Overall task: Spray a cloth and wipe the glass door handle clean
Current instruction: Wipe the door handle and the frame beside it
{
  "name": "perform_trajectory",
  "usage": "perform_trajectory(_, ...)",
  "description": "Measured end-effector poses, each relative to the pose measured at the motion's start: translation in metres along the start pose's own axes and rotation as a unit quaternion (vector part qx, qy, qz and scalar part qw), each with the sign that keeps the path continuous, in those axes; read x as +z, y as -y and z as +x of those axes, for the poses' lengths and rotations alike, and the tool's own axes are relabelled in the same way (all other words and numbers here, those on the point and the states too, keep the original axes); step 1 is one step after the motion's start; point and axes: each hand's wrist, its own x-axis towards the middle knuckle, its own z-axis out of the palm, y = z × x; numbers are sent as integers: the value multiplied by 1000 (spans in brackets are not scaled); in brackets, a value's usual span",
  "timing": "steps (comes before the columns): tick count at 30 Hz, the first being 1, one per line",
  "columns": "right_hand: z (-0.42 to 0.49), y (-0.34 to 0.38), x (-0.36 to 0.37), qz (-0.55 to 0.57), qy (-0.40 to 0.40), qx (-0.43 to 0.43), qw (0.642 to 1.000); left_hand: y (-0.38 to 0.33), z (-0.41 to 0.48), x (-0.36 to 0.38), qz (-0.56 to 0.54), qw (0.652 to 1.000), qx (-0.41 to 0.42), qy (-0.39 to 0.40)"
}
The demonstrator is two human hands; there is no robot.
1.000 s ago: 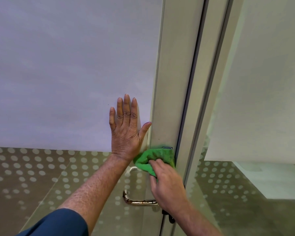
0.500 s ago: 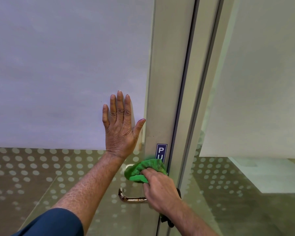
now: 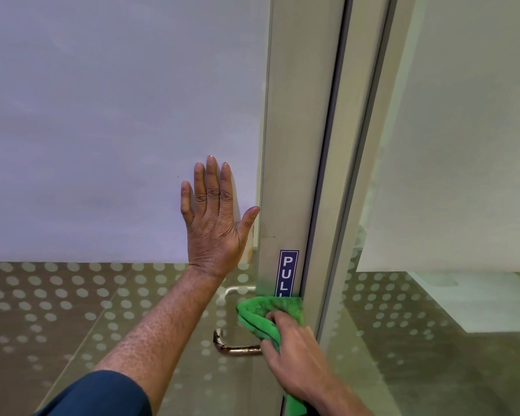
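Downward along the door frame (image 3: 294, 145) the green cloth (image 3: 263, 318) has slid, baring nearly the whole blue PULL sticker (image 3: 288, 273).

Right hand (image 3: 294, 358) is clenched around the cloth, pressing it on the frame just below the sticker and above the metal door handle (image 3: 234, 348), whose near end passes under that hand. Left hand (image 3: 215, 226) grips nothing, lying flat with fingers spread on the frosted glass (image 3: 102, 130) left of the sticker, thumb tip at the frame edge.

Even, soft indoor light
Wide-angle bending is curving the door frame (image 3: 294, 145); the right hand (image 3: 294, 355) is blurring slightly.
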Motion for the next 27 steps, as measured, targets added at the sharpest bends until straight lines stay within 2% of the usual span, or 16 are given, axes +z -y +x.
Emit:
perform_trajectory(4,-10,2,10,-73,-42,-8,996,-1,0,0,-10,1000,2,-3)
perform_trajectory(10,-29,8,30,-84,-81,13,993,0,0,0,-8,1000,2,1)
perform_trajectory(15,-33,5,36,-99,-128,-40,986,0,-1,2,-8,1000,1,-6)
perform_trajectory(22,-17,31,47,-63,-108,-77,989,-2,0,0,-6,1000,4,-7)
perform_trajectory(27,-6,34,45,-95,-74,-110,987,-2,0,1,2,1000,3,-4)
